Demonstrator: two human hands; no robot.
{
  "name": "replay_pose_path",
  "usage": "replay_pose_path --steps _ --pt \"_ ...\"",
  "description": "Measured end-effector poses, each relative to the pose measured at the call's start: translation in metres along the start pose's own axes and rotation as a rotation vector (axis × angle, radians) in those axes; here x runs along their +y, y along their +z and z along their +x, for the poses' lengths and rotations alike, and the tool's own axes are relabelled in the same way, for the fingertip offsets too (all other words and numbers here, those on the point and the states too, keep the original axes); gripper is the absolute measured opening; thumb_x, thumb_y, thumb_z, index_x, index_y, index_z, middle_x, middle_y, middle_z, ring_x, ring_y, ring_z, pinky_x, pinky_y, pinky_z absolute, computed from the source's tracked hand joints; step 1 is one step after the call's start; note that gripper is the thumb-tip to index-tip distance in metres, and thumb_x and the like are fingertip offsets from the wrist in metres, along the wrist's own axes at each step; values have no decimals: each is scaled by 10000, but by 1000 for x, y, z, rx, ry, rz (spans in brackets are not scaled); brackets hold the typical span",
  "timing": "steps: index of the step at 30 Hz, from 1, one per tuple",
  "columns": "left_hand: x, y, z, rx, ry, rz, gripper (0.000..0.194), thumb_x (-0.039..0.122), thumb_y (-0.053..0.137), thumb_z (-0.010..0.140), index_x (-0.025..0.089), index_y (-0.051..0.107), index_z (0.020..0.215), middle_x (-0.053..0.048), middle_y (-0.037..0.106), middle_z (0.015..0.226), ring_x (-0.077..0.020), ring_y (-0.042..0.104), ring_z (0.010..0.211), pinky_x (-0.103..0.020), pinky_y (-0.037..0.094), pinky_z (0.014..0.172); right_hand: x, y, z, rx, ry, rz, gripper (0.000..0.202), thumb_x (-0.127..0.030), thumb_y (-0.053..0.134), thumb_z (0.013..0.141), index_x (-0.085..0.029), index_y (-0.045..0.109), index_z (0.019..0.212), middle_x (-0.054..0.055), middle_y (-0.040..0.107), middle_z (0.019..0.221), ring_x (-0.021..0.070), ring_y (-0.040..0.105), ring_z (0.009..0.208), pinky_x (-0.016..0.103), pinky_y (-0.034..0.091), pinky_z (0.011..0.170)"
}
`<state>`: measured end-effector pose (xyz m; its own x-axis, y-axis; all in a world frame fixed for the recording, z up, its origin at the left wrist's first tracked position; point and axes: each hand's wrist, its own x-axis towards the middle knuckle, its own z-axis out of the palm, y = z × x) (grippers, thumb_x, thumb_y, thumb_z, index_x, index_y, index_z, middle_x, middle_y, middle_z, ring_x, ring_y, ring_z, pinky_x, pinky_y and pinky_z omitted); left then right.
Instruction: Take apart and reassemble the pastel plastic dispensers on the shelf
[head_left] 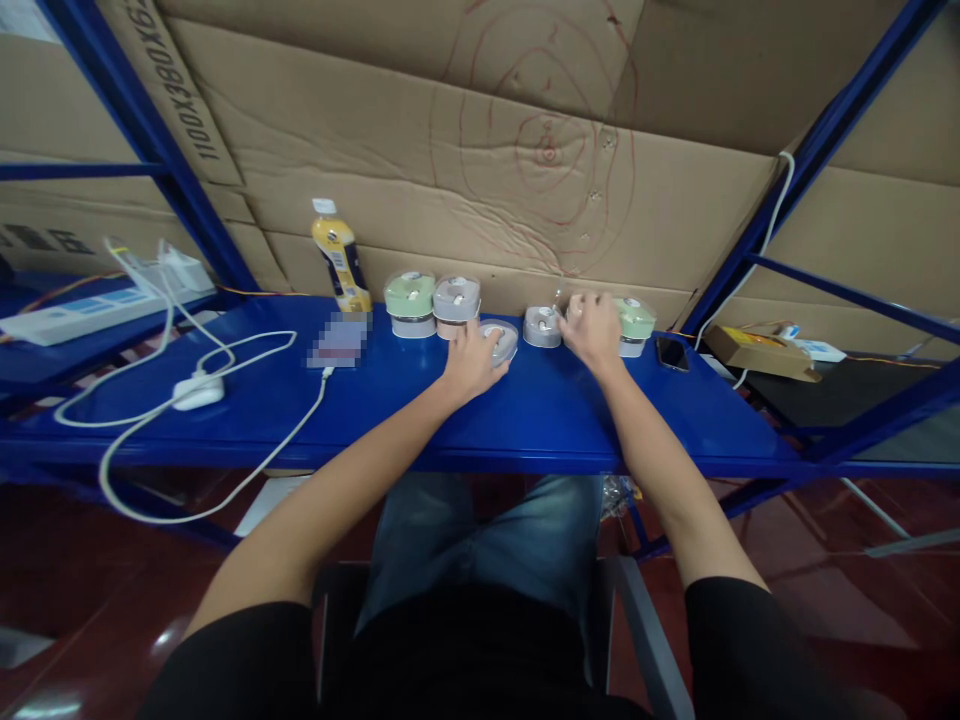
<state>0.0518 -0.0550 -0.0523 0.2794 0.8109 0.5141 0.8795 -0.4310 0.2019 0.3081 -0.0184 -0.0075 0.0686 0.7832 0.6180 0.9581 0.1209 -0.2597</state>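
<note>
My left hand (472, 366) is closed on a small grey round box with a clear lid (502, 342), which looks tilted; the fingers hide its left side. My right hand (594, 330) has its fingers curled downward between a grey box (541, 327) on its left and a green-and-grey box (636, 320) on its right. What lies under those fingers is hidden. Left of my left hand stand a grey-topped box (457, 300) and a green-topped box (410, 298), side by side and both with clear lids.
A yellow drink bottle (341, 255) stands at the back of the blue shelf (517, 425). A blurred-out device (340, 340) on a white cable (300, 425) and a white charger (199, 391) lie left. A phone (672, 353) lies right. Cardboard (360, 130) rises behind.
</note>
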Motion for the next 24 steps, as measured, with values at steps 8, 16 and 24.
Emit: replay_pose_path --steps 8,16,24 --pt "-52 -11 -5 -152 383 -484 570 413 829 801 239 684 1324 -143 605 1520 -386 591 1474 -570 444 1304 -37 31 -28 -501 -647 398 1247 -836 937 670 -245 501 1677 197 483 1742 452 438 1633 642 368 1355" --pt "-63 -3 -9 -289 153 -691 1241 572 956 637 148 380 1652 -262 643 1551 -453 657 1434 -612 509 1223 -48 19 -39 -562 -539 333 1110 -787 936 715 -203 596 1596 198 675 1429 433 670 1325 614 557 1161" --pt "-51 -16 -14 -259 291 -474 737 516 819 858 246 697 1532 -157 689 1476 -382 667 1393 -578 493 1257 -4 -1 -15 -470 -237 525 738 -676 750 960 -213 660 1528 163 740 1473 367 724 1299 562 569 1154"
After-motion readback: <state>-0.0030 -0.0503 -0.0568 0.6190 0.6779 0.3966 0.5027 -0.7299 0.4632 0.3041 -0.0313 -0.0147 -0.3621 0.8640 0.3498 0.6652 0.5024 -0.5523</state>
